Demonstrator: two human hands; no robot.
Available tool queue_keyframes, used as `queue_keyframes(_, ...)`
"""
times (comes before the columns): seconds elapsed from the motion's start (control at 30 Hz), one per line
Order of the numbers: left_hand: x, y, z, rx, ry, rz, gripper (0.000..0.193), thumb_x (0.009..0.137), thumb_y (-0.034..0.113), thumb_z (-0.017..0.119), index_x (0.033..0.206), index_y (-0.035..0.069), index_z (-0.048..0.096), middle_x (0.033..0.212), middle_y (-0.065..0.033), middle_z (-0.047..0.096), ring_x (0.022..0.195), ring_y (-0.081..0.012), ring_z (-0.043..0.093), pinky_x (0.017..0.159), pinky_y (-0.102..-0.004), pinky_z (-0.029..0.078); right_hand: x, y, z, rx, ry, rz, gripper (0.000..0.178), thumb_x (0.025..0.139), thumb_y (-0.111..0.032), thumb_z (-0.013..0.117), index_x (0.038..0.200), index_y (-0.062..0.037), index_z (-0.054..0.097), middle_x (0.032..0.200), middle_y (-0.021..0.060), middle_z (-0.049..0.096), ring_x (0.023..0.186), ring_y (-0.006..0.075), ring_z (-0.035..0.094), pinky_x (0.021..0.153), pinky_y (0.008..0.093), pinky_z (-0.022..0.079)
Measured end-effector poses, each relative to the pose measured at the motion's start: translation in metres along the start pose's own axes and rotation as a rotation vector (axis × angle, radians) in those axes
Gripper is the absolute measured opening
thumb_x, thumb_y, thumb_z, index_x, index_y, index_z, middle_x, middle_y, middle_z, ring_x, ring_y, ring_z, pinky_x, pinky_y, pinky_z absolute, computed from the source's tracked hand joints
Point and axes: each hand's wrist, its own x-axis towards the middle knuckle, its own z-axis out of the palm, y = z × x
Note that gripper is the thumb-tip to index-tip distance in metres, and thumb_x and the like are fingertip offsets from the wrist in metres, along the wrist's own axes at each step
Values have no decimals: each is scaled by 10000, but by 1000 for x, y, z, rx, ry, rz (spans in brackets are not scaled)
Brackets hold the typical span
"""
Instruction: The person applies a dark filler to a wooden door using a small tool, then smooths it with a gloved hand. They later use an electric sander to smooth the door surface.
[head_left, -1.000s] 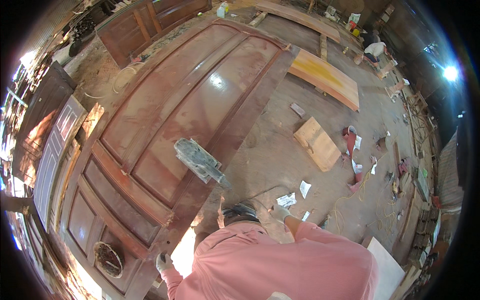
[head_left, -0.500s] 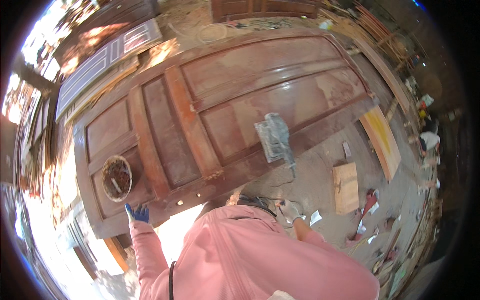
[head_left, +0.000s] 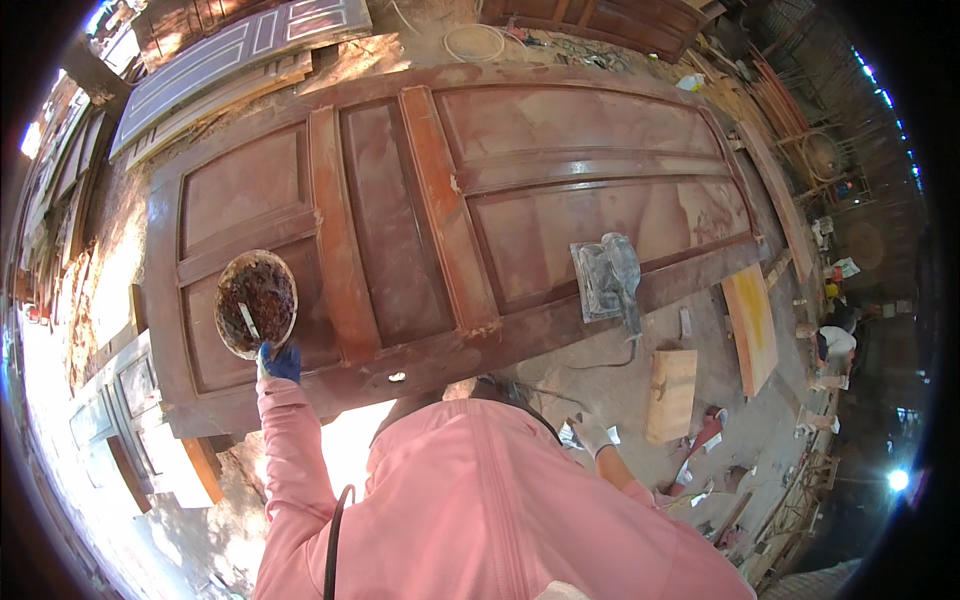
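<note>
My left hand (head_left: 280,364), in a blue glove, is closed at the near rim of a round bowl (head_left: 226,318) with dark reddish-brown stuff inside. A light, narrow stick (head_left: 248,322) lies in the bowl. The bowl is at the left end of a large brown panelled door (head_left: 385,200) lying flat before me. On the door's near edge, right of the middle, rests a dusty grey electric sander (head_left: 606,278) with its cord hanging down. Low at my right side is my right hand (head_left: 592,434) in a whitish glove; its fingers are too unclear to read.
Wooden boards (head_left: 671,396) and a yellow-stained plank (head_left: 752,328) are right of the door. Paper scraps and a reddish strip (head_left: 700,446) litter the floor. More door panels (head_left: 240,65) lie behind at the left. Another person (head_left: 836,346) is far right.
My left hand has moved from below the bowl to its rim, the fingers going from spread to closed. The view has shifted, and the door and sander sit differently in it.
</note>
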Motion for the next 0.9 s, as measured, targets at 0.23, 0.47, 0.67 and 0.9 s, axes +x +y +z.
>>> queue_keyframes(0.23, -9, -20, 33, -98, -65, 45, 467, 876, 64, 585, 1341, 21, 596, 1320, -189, 673, 1191, -382, 658, 1023, -552, 581, -50, -75, -20, -181, 106, -228, 317, 878, -178, 574, 1133, -26, 684, 1063, 246, 725, 1034, 430, 691, 875, 514, 532)
queue_keyframes(0.47, -29, -35, -2, -155, -247, -67, 444, 860, 11, 581, 1297, -70, 586, 1308, -227, 660, 1178, -426, 640, 999, -539, 585, -87, -188, -49, -142, 224, -492, 317, 950, -233, 597, 1199, -56, 680, 1137, 205, 722, 1071, 415, 671, 904, 508, 526)
queue_keyframes(0.67, -121, -65, 27, 118, -360, -119, 628, 859, -58, 555, 1470, 33, 446, 1349, -217, 594, 1225, -403, 615, 1027, -563, 564, -122, -325, -48, -23, 260, -962, 261, 965, -147, 621, 1201, -55, 685, 1059, 167, 703, 985, 390, 671, 842, 479, 527)
queue_keyframes(0.9, -173, -86, 63, 581, -415, -66, 450, 967, 59, 610, 1405, 61, 508, 1283, -114, 616, 1117, -312, 661, 867, -501, 642, -134, -437, -16, 14, 286, -1154, 240, 943, -115, 658, 1167, -40, 702, 1039, 157, 663, 959, 357, 673, 829, 427, 539)
